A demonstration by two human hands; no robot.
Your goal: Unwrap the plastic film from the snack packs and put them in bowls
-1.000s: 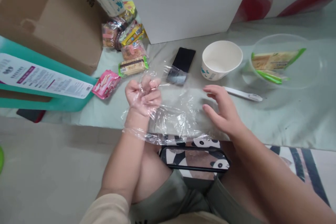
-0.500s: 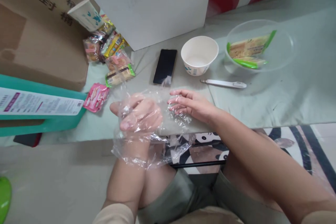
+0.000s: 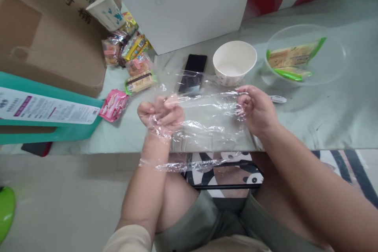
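Note:
Thin clear plastic film (image 3: 209, 124), a bag or a sheet, is stretched between my two hands above the table's front edge. My left hand (image 3: 161, 116) has its fingers curled, with the film around it and over the wrist. At the other end, my right hand (image 3: 256, 110) pinches the film's edge with closed fingers. Behind the film lies a black phone (image 3: 196, 62), partly seen through it. A white paper bowl (image 3: 236, 59) stands just beyond my right hand. The white-handled knife (image 3: 278, 99) is mostly hidden behind that hand.
A clear plastic bowl (image 3: 336, 57) holds wrapped crackers (image 3: 291, 56) on the right. Left are a pink packet (image 3: 113, 105), several wrapped snacks (image 3: 140, 80), a tilted paper cup (image 3: 106, 12), a cardboard box (image 3: 59, 47) and a teal holder (image 3: 73, 134). A white box (image 3: 189, 8) stands behind.
My right hand has moved right and closed on the film, which was bunched and is now spread wide. My left hand has turned and curled its fingers. The view has shifted slightly.

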